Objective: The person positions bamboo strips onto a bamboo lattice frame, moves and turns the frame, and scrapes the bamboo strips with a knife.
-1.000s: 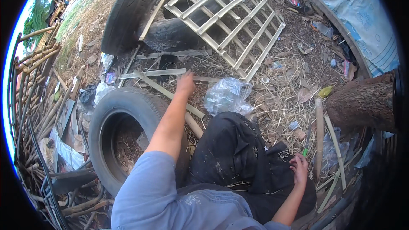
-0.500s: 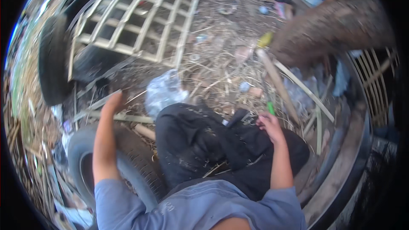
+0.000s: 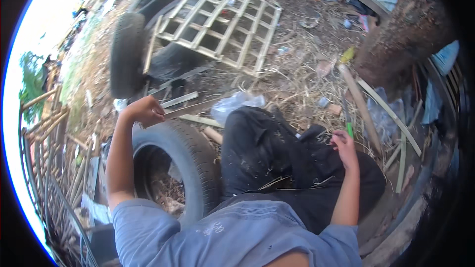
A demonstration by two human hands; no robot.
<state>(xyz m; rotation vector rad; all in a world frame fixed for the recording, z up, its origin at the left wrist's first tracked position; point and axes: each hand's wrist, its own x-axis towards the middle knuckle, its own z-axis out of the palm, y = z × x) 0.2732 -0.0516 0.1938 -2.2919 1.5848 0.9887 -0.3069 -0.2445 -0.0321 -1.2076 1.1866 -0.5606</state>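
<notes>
No words or numbers can be read. A small pale mark (image 3: pixel 216 228), curling like script, stands on the front of the blue-grey shirt (image 3: pixel 242 240), too small and blurred to make out. The pink scrap (image 3: pixel 364 22) near the trunk (image 3: pixel 403 44) is too small to show any lettering.

The shirt (image 3: pixel 237 240) I see across the bottom of the frame is a faded blue-grey, soft and creased, with a small pale marking (image 3: pixel 217 227) on it and a band of fine lines (image 3: pixel 257 211) just above and to the right. Its short sleeves, left sleeve (image 3: pixel 143 225) at lower left and right sleeve (image 3: pixel 341 241) at lower right, leave the forearms uncovered, and the left hand (image 3: pixel 144 111) and right hand (image 3: pixel 345 147) are bare. The trousers (image 3: pixel 252 151), mid-frame, are loose, black and wrinkled, dotted with pale flecks.
</notes>
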